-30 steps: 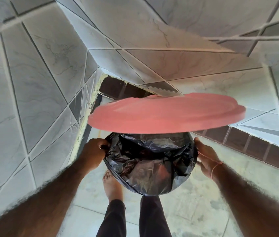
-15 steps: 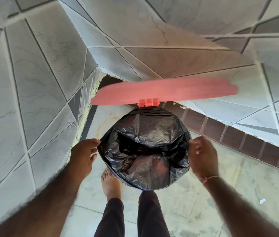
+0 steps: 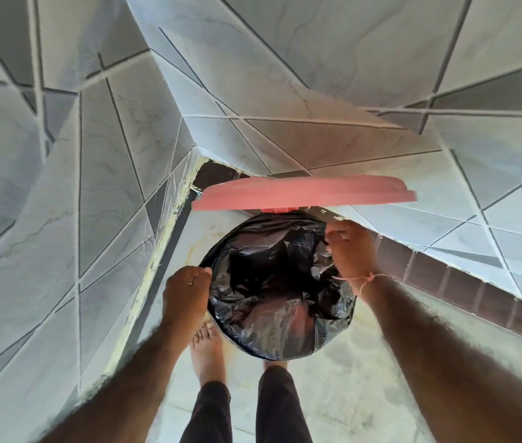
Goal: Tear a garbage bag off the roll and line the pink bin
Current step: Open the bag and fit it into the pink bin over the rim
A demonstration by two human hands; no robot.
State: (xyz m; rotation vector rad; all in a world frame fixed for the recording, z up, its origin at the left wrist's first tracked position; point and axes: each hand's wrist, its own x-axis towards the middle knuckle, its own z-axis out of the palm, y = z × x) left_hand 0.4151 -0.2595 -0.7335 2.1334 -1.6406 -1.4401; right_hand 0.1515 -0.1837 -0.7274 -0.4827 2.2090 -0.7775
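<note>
A black garbage bag (image 3: 280,292) is spread over the mouth of the pink bin, folded over its rim and hanging crumpled inside; the bin's body is hidden by the bag. The bin's pink lid (image 3: 304,195) stands raised behind the opening on its hinge. My left hand (image 3: 186,290) pinches the bag at the left side of the rim. My right hand (image 3: 351,251) grips the bag's edge at the upper right of the rim. The roll is not in view.
The bin stands on a pale tiled floor (image 3: 365,378) in a corner between grey marbled wall tiles (image 3: 99,193), with a dark tile skirting (image 3: 464,282) at the right. My bare feet (image 3: 207,350) and dark trouser legs are just in front of the bin.
The lid has tipped further up and back. My right hand has moved from the right side of the rim up to its far right edge; my left hand has closed on the bag.
</note>
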